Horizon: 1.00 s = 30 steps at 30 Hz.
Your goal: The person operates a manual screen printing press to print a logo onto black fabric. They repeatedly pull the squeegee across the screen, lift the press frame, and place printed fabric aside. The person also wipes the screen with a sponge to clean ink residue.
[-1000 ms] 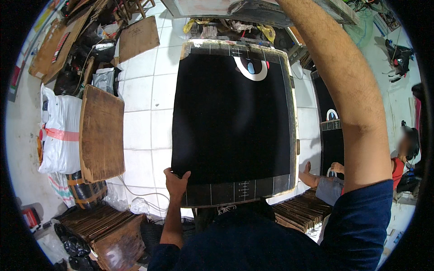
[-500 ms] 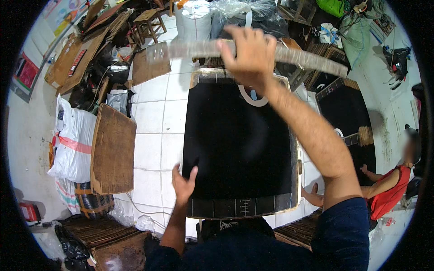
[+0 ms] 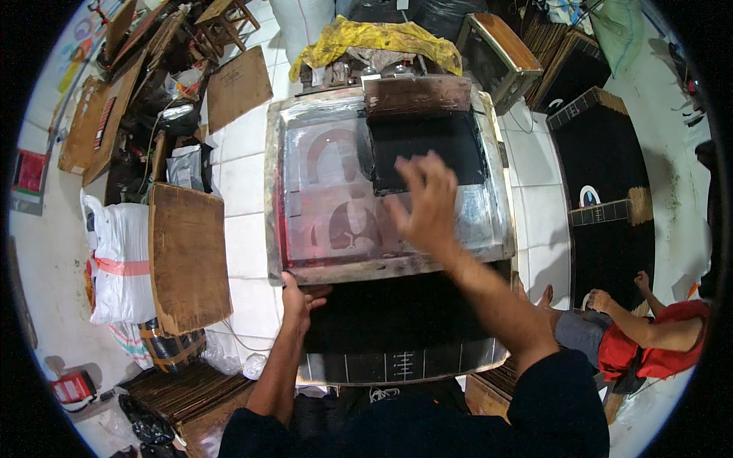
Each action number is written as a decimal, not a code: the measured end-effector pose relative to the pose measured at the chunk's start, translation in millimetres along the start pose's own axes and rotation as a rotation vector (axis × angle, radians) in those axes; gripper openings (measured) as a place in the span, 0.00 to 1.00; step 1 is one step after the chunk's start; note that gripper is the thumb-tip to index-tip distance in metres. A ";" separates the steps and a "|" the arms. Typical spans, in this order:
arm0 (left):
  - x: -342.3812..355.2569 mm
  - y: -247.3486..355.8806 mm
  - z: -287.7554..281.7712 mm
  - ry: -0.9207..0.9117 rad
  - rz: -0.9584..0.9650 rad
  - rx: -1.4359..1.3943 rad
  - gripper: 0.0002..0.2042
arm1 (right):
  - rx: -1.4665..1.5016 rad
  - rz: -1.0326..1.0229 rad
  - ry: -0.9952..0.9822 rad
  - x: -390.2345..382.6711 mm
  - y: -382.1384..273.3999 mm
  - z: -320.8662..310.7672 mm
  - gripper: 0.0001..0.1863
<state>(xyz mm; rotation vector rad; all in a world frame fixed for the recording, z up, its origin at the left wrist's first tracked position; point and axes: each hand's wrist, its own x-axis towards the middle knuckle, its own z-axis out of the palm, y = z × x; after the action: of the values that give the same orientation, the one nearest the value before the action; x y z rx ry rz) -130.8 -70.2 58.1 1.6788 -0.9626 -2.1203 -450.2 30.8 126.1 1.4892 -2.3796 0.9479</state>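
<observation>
A screen printing frame point(image 3: 389, 269) with a pale mesh lies over a black board point(image 3: 397, 313), whose near part shows. My left hand point(image 3: 298, 299) is at the frame's near left corner, thumb against the edge and fingers just below it. Over the mesh, my right hand point(image 3: 431, 202) is slightly blurred, its fingers apart and nothing in them. Ahead of it, a brown wooden squeegee point(image 3: 418, 95) rests at the far side, beside a black patch point(image 3: 427, 149) that looks like ink. Curved shapes point(image 3: 336, 156) show in the mesh.
A yellow cloth point(image 3: 382, 38) drapes beyond the frame. To the right, more black boards point(image 3: 607, 160) lie near a co-worker in a red top point(image 3: 649, 347). On the left stand a brown wooden panel point(image 3: 189, 259) and a white sack point(image 3: 122, 259). Stacked boards point(image 3: 183, 397) sit near left.
The frame has come down from its raised position onto the black board. My right hand has let go of its edge and moved nearer. My left hand has met the frame's corner.
</observation>
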 end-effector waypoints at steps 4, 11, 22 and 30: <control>-16.1 0.6 -0.6 0.048 -0.094 0.640 0.34 | -0.216 -0.014 0.055 136.1 115.1 41.7 0.45; -2.0 -56.5 81.9 0.248 1.099 1.454 0.46 | -0.357 -0.103 -0.452 209.9 172.7 61.6 0.38; 13.6 -73.4 79.2 0.322 1.092 1.516 0.48 | -0.316 -0.178 -0.106 192.2 177.6 67.3 0.19; 11.9 -71.8 81.1 0.332 1.119 1.504 0.47 | -0.356 -0.111 -0.250 180.2 174.8 69.5 0.16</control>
<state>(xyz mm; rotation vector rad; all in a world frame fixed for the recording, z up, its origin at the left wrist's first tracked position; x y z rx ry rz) -196.9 3.0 11.6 1.0852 -2.7206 -0.1884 -674.9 -93.2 81.5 1.6489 -2.4323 0.3034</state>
